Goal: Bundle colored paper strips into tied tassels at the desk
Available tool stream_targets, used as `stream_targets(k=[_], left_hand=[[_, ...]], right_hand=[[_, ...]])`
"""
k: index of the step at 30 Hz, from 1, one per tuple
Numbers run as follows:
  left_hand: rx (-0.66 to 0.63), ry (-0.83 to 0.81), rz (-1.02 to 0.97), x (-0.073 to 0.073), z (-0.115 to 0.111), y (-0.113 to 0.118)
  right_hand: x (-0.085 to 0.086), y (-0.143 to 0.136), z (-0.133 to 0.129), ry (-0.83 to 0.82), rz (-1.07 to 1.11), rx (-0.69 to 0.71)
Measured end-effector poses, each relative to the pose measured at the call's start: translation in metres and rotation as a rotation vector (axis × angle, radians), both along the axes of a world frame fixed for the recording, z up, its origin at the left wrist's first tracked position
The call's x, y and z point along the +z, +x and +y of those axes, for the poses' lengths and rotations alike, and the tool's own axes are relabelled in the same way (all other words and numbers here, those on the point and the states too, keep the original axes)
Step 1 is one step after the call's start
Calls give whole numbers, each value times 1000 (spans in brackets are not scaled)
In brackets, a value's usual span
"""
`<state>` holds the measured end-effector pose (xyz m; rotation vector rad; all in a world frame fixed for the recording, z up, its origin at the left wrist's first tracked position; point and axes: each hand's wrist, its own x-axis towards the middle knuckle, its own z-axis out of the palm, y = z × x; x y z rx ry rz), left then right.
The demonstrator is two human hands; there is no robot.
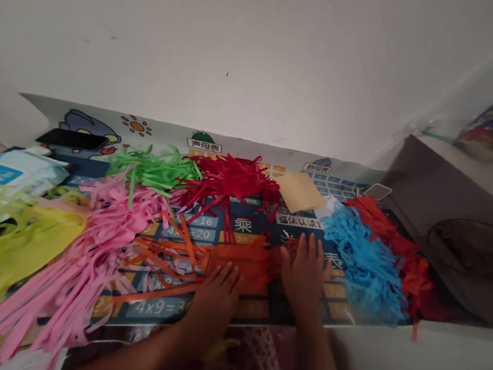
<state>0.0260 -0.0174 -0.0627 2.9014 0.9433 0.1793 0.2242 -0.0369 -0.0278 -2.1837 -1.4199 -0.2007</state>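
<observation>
An orange fringed tissue sheet (239, 263) lies spread on the table mat, its cut strips fanning left. My left hand (219, 290) rests on its near edge, fingers stretched out and slightly blurred. Flat beside its right end is my right hand (305, 272), fingers spread, close to a dark red-orange part (280, 258) of the paper. Neither hand grips anything. Behind the orange sheet sits a crimson fringed bundle (233, 181), with a green one (156, 167) to its left. Pink strips (107, 224) lie left of my left hand; a blue fringed bundle (363, 260) is right of my right hand.
Yellow fringed paper (45, 235) and a wipes pack (7, 176) are at the left, below a dark phone (72, 139). A tan paper square (300, 193) lies at the back. Red fringe (397, 246) borders a large box (455, 228) at the right. The wall (241, 62) rises behind.
</observation>
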Motion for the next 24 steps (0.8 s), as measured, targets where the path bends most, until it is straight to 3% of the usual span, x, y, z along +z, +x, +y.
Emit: stream_targets(k=[1, 3, 5, 9, 13, 17, 24], left_hand=[[1, -16, -12, 1, -1, 0], [5, -37, -55, 1, -2, -1], [-4, -50, -116, 0, 0, -8], [-36, -74, -285, 4, 16, -34], [88, -171, -379, 21, 42, -46], [271, -213, -288, 33, 59, -36], [404, -151, -66, 27, 74, -24]], right_hand=[[1, 2, -8, 27, -10, 131], [0, -1, -24, -34, 49, 555], [-6, -7, -31, -141, 147, 793], [-19, -1, -23, -185, 237, 720], [-16, 8, -3, -248, 289, 588], [-8, -4, 19, -383, 139, 421], [-15, -10, 39, -389, 48, 357]])
